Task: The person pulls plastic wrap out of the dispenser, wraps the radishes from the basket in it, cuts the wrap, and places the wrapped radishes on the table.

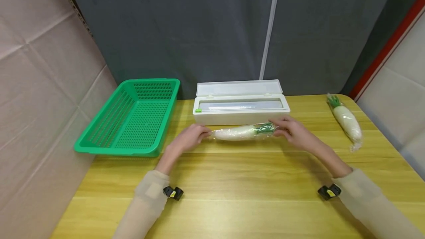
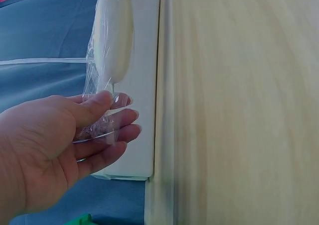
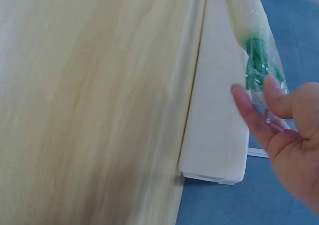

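Note:
A white radish with green stem stubs is wrapped in clear plastic film, held level between both hands in front of the white film dispenser. My left hand pinches the twisted film end at the radish's tip, thumb against the fingers in the left wrist view. At the leafy end, my right hand pinches the film between thumb and fingers. The dispenser's clear lid stands raised, with a small green slider at the left of its top.
A green plastic basket stands on the left of the wooden table. Another film-wrapped radish lies near the right edge. Behind the table hangs a dark grey cloth.

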The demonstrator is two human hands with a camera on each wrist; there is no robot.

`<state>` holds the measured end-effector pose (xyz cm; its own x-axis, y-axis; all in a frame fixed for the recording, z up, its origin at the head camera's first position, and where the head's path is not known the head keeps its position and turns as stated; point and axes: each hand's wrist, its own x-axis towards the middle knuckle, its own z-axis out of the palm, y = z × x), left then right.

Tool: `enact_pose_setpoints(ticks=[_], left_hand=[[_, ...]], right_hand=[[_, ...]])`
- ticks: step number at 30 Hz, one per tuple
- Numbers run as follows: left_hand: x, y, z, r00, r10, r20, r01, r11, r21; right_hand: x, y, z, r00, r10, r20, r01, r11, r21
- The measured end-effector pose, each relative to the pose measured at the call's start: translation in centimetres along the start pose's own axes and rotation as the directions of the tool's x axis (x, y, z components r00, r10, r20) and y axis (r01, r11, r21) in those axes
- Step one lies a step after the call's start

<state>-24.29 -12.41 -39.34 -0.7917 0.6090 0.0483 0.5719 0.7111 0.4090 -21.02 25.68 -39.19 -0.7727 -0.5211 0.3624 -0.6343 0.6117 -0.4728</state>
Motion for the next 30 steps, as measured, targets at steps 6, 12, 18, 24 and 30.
enact_pose_setpoints(ticks=[6, 12, 18, 24, 30], left_hand=[[-0.4, 0.2, -0.4, 0.998, 0.057, -0.032, -0.058, 0.997, -0.06], [-0.8, 0.5, -0.4, 0.994, 0.086, -0.073, -0.095, 0.987, -0.131], [-1.2, 0.9, -0.6, 0.992, 0.056, -0.11, -0.081, 0.968, -0.236], [-1.4, 1.2, -0.7, 0.987, 0.016, -0.158, -0.071, 0.933, -0.353], [-1.8, 1.6, -1.0, 0.969, -0.016, -0.247, -0.091, 0.906, -0.413]], right_hand=[[-0.1, -0.6, -0.2, 0.977, -0.089, -0.193, 0.116, 0.985, 0.129], [-0.1, -1.7, -0.9, 0.946, -0.047, -0.321, 0.145, 0.946, 0.289], [-0.4, -2.3, -1.6, 0.933, 0.037, -0.358, 0.083, 0.946, 0.313], [-0.5, -2.4, -1.8, 0.932, 0.052, -0.36, 0.039, 0.969, 0.243], [-0.5, -1.9, -1.4, 0.899, -0.035, -0.437, 0.109, 0.983, 0.147]])
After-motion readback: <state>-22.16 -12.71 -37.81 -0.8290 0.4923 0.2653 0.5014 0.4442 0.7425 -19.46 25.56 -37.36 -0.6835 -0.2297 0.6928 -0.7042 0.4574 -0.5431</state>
